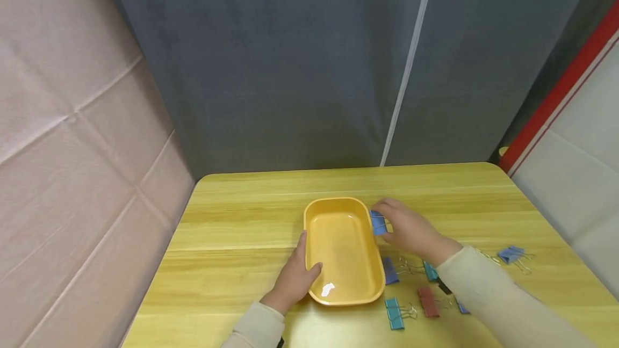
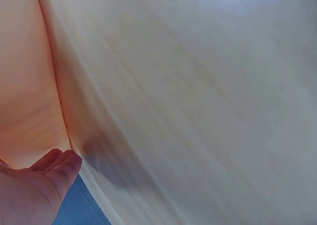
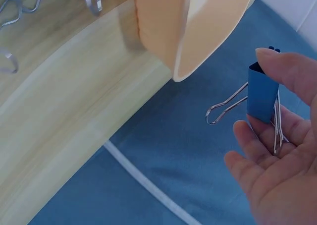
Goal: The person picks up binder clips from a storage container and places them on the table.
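Observation:
A yellow tray [image 1: 344,278] stands on the table. My left hand [image 1: 294,275] holds it by the left side, thumb over the rim and fingers along the outer wall. In the left wrist view, the fingertips of that hand [image 2: 52,173] meet the tray's wall [image 2: 29,76]. A blue binder clip [image 1: 379,222] is pinched in my right hand [image 1: 411,228] beside the tray's upper right rim. Seen from the right wrist, thumb and fingers grip this clip [image 3: 262,92], one wire handle pointing away and the other lying by the fingers.
Right of the tray lie more binder clips: a blue one [image 1: 390,270], a teal one [image 1: 394,313], a red one [image 1: 428,302] and a light blue one [image 1: 511,254]. My right sleeve [image 1: 498,289] covers part of that group. A dark curtain [image 1: 290,69] hangs behind the table.

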Demonstrator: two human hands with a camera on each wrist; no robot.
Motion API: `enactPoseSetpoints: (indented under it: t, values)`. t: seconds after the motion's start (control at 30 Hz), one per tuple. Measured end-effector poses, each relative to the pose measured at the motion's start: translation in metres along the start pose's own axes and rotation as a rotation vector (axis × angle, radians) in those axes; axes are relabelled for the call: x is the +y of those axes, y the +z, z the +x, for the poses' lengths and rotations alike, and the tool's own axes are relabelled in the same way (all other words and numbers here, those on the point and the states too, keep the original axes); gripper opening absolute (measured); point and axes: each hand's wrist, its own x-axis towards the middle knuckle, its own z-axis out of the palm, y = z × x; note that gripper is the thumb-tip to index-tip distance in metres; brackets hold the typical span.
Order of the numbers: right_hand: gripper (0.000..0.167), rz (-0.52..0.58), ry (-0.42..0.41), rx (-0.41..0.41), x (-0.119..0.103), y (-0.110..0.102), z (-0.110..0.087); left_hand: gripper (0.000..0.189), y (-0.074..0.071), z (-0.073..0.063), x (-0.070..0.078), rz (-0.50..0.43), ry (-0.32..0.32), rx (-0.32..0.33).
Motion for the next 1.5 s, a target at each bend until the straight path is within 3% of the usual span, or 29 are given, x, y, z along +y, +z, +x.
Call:
enactPoseSetpoints:
  t: [0.77, 1.5]
  values:
    - [0.062, -0.018, 0.161, -0.009, 0.045, -0.028, -0.045, 0.085, 0.0, 0.001, -0.002, 0.003, 0.023, 0.006]
    - [0.062, -0.039, 0.251, 0.024, 0.088, -0.051, -0.083, 0.084, -0.001, 0.001, -0.001, 0.002, 0.027, 0.001]
